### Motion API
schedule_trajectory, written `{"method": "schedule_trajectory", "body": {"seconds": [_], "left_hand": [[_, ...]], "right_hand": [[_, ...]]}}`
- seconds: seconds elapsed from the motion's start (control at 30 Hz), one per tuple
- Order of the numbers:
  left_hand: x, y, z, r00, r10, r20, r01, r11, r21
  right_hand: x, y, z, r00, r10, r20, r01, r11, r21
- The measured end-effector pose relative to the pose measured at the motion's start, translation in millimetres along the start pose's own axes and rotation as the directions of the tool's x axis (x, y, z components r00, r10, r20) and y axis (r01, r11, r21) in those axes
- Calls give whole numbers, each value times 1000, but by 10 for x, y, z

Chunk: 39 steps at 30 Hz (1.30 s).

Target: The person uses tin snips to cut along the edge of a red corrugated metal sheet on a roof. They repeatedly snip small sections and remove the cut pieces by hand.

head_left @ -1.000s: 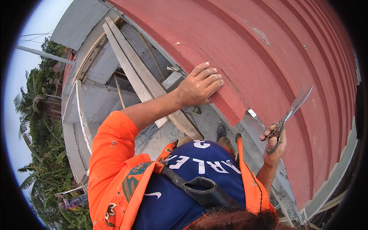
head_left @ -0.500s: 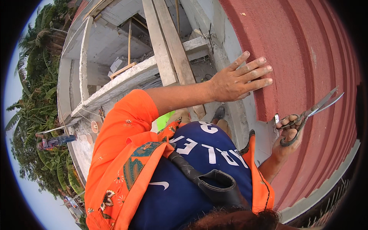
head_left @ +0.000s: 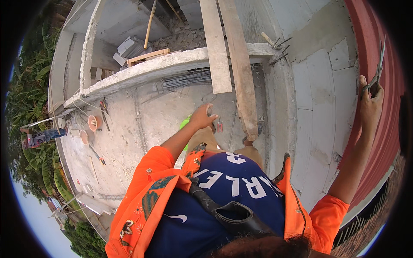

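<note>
My right hand (head_left: 371,105) is closed round the dark handles of a pair of scissors (head_left: 381,64), close to the red ribbed roof sheet (head_left: 365,41). The scissor blades point away from me and lie nearly together. Over the grey floor, in front of my body, my left hand (head_left: 202,118) hangs with its fingers bent and apart, holding nothing that I can see. Below and beside it, a small red-handled tool (head_left: 220,124) lies on the floor near my legs.
Two long wooden planks (head_left: 217,56) (head_left: 241,73) lean across a rough concrete beam (head_left: 146,69). Thin steel bars (head_left: 187,81) lie behind them. Orange buckets (head_left: 94,123) and long-handled tools (head_left: 104,115) are at the left. Rebar ends (head_left: 282,50) stick out by the block wall (head_left: 309,107). Another person (head_left: 43,136) stands far left.
My left hand has come away from the red roof sheet, down and left over the floor. The right hand has moved farther out with the scissors, whose blades have drawn together. The view has shifted.
</note>
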<state>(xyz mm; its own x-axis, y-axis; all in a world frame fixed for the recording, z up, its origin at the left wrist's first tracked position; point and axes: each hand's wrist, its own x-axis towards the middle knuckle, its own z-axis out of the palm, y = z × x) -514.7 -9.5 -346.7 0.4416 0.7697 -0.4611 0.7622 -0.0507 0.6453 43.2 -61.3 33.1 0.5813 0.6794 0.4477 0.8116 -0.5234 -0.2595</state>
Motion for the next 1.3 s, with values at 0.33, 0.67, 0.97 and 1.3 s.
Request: {"method": "schedule_trajectory", "body": {"seconds": [0.33,0.67,0.97,1.3], "left_hand": [[-2965,-3706,-781,359,-933,-3,890,343,-302],[-2254,-3185,-770,466,-856,225,617,132,-776],[-1001,-2690,-1421,783,-621,24,486,588,-647],[-254,-2975,-2709,675,-737,-40,575,560,-596]], "right_hand": [[38,-230,671,955,190,-228,-271,872,-408],[71,-316,894,921,216,-325,-344,842,-416],[311,-472,760,821,419,-387,-520,829,-206],[442,-574,1197,838,312,-448,-464,840,-282]]}}
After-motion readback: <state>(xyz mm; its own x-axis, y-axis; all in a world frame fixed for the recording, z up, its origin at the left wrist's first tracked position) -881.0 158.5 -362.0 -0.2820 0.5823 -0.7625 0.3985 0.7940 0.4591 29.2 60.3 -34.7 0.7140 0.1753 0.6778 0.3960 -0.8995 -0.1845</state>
